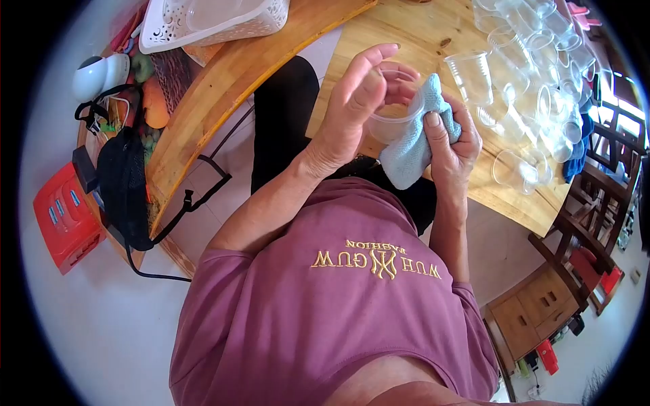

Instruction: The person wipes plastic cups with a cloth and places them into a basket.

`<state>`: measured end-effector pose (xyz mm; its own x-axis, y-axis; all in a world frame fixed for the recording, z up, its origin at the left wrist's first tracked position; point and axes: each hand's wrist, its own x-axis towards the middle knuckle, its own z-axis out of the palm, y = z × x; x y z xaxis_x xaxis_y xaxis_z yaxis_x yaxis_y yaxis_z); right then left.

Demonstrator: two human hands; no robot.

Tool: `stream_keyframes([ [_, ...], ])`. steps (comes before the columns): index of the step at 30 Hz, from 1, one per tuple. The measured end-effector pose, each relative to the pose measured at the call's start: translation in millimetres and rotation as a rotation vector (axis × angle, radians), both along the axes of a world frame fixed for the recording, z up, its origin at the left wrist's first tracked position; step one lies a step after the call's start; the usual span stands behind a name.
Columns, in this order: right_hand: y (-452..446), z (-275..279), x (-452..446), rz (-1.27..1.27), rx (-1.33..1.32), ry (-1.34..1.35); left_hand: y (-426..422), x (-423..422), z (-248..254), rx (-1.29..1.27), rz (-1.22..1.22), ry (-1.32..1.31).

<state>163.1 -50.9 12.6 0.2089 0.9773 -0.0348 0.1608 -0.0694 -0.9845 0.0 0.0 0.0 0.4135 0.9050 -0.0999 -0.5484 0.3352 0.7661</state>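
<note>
Light, even pressure looks best here, since thin plastic could flex: the right hand (455,143) pinches the blue cloth (409,157) at the right rim of the clear cup (387,128). And there's that cup, right between the two hands, the left hand (349,111) curved loosely open at its left, though whether those fingers touch it, I can't tell.

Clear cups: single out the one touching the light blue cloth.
The clear cup between the left hand and right hand: the light blue cloth is against its rim. The other cups are on the wooden table, apart from the cloth.
</note>
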Motion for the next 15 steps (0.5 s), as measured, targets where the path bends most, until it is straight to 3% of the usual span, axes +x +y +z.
stream_keyframes([
  [3, 2.7, -2.3, -0.5, -0.027, 0.000, 0.027, 2.0, -1.1, 1.7, 0.098, -0.007, 0.106],
  [5, 2.3, -4.5, 1.0, -0.040, -0.006, 0.039, 1.3, -1.5, 11.2, 0.030, -0.032, 0.238],
  [15, 1.1, -6.9, 1.6, -0.053, -0.011, 0.000, 9.0, -13.9, 10.7, -0.112, -0.085, 0.030],
])
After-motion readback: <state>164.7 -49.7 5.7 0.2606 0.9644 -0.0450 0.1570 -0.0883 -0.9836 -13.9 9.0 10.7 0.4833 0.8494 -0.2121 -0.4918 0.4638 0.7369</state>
